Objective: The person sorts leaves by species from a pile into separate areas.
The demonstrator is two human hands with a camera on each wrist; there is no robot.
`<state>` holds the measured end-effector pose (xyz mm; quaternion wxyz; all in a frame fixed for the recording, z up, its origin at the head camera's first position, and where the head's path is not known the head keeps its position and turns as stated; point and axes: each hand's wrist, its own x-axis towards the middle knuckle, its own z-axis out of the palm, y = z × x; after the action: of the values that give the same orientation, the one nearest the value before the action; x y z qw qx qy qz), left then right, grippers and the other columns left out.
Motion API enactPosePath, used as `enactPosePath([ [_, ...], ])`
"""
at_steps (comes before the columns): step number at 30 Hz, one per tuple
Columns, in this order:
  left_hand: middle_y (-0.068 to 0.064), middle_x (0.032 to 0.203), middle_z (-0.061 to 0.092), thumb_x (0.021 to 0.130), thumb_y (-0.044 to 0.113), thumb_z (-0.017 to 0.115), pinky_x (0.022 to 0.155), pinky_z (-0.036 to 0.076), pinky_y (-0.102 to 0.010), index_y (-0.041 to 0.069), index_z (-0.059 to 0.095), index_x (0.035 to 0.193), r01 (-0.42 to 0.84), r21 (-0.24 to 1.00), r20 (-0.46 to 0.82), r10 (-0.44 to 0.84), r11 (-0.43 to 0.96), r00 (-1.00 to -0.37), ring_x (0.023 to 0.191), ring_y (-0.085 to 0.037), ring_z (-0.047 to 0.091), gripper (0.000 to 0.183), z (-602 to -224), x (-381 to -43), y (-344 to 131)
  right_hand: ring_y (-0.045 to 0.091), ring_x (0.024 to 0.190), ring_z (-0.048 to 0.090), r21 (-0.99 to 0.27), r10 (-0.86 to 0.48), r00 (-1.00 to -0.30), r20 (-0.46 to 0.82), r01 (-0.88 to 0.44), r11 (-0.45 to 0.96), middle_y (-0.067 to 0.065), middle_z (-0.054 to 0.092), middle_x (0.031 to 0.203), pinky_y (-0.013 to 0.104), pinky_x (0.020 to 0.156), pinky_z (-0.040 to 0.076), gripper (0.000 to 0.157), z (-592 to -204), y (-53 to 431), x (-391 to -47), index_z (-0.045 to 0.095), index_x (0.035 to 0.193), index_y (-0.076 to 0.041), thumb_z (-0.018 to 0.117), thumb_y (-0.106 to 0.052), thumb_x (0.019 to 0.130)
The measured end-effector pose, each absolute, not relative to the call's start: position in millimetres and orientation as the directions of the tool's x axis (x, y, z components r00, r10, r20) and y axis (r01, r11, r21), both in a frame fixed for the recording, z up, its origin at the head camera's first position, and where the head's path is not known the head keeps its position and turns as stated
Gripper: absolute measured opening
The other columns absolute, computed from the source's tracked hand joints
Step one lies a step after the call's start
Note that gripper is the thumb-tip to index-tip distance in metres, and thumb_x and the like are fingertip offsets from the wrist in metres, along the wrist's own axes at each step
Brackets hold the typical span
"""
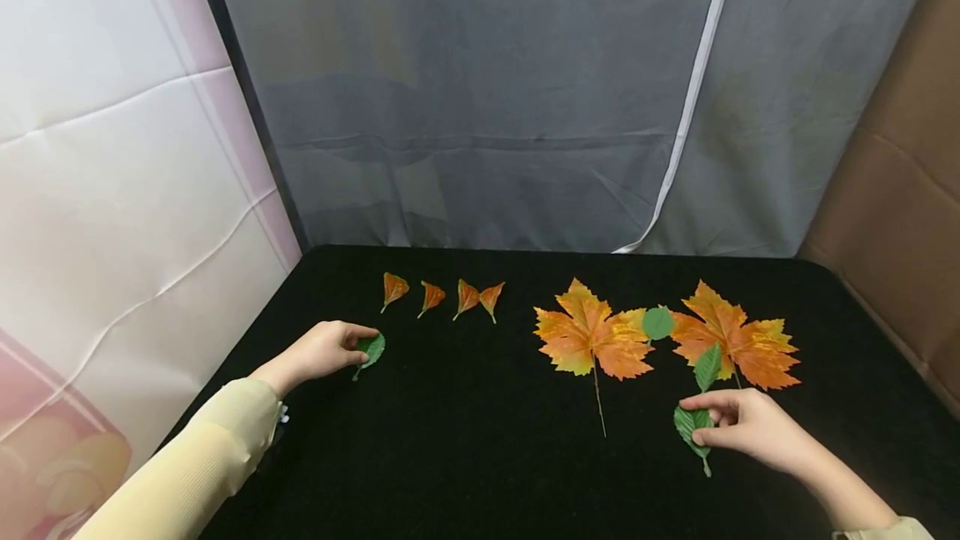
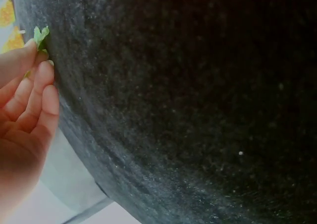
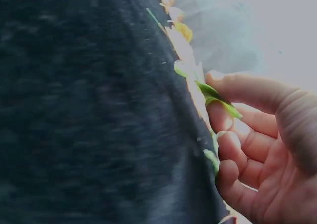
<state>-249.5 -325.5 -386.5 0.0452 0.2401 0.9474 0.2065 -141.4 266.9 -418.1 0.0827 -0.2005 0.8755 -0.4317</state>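
Note:
At the left of the table, my left hand (image 1: pixel 326 348) pinches a small green leaf (image 1: pixel 373 348) between thumb and index finger. In the left wrist view only the crumpled tip of that leaf (image 2: pixel 41 35) shows past the fingers. My right hand (image 1: pixel 750 427) holds a ribbed green leaf (image 1: pixel 684 425), its stalk pointing toward me, and the right wrist view shows it folded (image 3: pixel 213 94) by the pinch. Just beyond, another green leaf (image 1: pixel 707 367) overlaps the right orange maple leaf (image 1: pixel 768 352). A round green leaf piece (image 1: pixel 658 322) bridges that one and the left maple leaf (image 1: pixel 585 332).
Several small orange leaf pieces (image 1: pixel 467 297) form a row at the back left of the black table (image 1: pixel 465 440). Behind it hangs a grey curtain (image 1: pixel 480 107). A pale printed panel (image 1: pixel 112 148) stands left, a brown one (image 1: pixel 900 190) right.

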Motion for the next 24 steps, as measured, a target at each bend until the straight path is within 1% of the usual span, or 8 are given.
enactPosePath([
  [8,0.009,0.061,0.040,0.085,0.010,0.072,0.051,0.030,-0.026,-0.006,0.065,0.120,0.421,0.433,-0.013,0.473,0.797,-0.881,0.052,-0.006,0.034,0.039,-390.5,-251.6,-327.9,0.004,0.058,0.043,-0.752,-0.389,-0.919,0.067,-0.303,0.586,-0.003,0.051,0.075,0.025,0.047,0.036,0.035,-395.0,254.6,-155.9,0.070,0.112,-0.002,0.078,-0.018,0.082],
  [12,0.008,0.060,0.044,0.085,0.011,0.072,0.052,0.032,-0.027,-0.004,0.065,0.122,0.399,0.426,-0.041,0.457,0.812,-0.888,0.053,-0.007,0.036,0.040,-390.0,-249.8,-329.6,0.005,0.059,0.046,-0.742,-0.367,-0.925,0.095,-0.311,0.594,-0.001,0.053,0.076,0.025,0.049,0.038,0.038,-385.4,239.1,-165.9,0.070,0.115,-0.003,0.079,-0.019,0.081],
  [14,0.001,0.070,0.060,0.086,0.014,0.072,0.056,0.037,-0.028,-0.001,0.065,0.124,0.386,0.410,-0.062,0.447,0.826,-0.892,0.058,-0.007,0.041,0.041,-388.4,-249.3,-330.0,0.007,0.059,0.046,-0.751,-0.352,-0.931,0.094,-0.298,0.589,0.000,0.054,0.076,0.025,0.049,0.038,0.040,-381.5,229.6,-170.5,0.070,0.116,-0.004,0.079,-0.019,0.081],
  [16,-0.009,0.091,0.070,0.087,0.018,0.072,0.062,0.041,-0.031,0.003,0.065,0.125,0.374,0.385,-0.088,0.437,0.844,-0.895,0.066,-0.010,0.047,0.042,-386.0,-249.2,-329.6,0.007,0.059,0.046,-0.754,-0.342,-0.935,0.098,-0.293,0.587,0.000,0.055,0.076,0.025,0.050,0.039,0.041,-379.2,218.6,-174.8,0.069,0.117,-0.003,0.079,-0.019,0.080],
  [19,-0.011,0.119,0.065,0.087,0.023,0.073,0.067,0.042,-0.034,0.009,0.065,0.128,0.353,0.350,-0.128,0.417,0.868,-0.900,0.077,-0.014,0.050,0.044,-382.2,-249.1,-329.1,0.008,0.060,0.047,-0.758,-0.340,-0.935,0.104,-0.296,0.582,0.000,0.056,0.075,0.025,0.051,0.040,0.043,-377.8,199.5,-181.9,0.069,0.117,0.000,0.080,-0.019,0.080],
  [21,-0.011,0.114,0.065,0.086,0.025,0.074,0.065,0.039,-0.033,0.011,0.063,0.130,0.337,0.339,-0.156,0.406,0.878,-0.900,0.077,-0.016,0.048,0.048,-379.6,-248.6,-329.0,0.008,0.060,0.048,-0.754,-0.350,-0.929,0.120,-0.314,0.577,-0.001,0.056,0.074,0.025,0.052,0.041,0.044,-378.0,185.1,-187.7,0.069,0.116,0.001,0.080,-0.018,0.079],
  [23,-0.008,0.099,0.063,0.085,0.026,0.075,0.062,0.036,-0.033,0.013,0.062,0.133,0.304,0.348,-0.193,0.385,0.887,-0.903,0.071,-0.016,0.045,0.052,-378.3,-247.5,-329.7,0.009,0.058,0.050,-0.765,-0.368,-0.921,0.131,-0.330,0.553,-0.001,0.056,0.072,0.025,0.051,0.042,0.045,-377.8,170.0,-194.5,0.068,0.116,0.003,0.080,-0.016,0.078],
  [24,-0.009,0.101,0.063,0.085,0.027,0.075,0.065,0.039,-0.034,0.014,0.060,0.135,0.295,0.354,-0.206,0.382,0.887,-0.901,0.075,-0.017,0.047,0.054,-377.7,-246.6,-330.4,0.009,0.056,0.050,-0.773,-0.375,-0.918,0.131,-0.332,0.540,-0.001,0.056,0.071,0.026,0.049,0.042,0.045,-377.7,162.1,-198.0,0.068,0.117,0.003,0.080,-0.016,0.078],
])
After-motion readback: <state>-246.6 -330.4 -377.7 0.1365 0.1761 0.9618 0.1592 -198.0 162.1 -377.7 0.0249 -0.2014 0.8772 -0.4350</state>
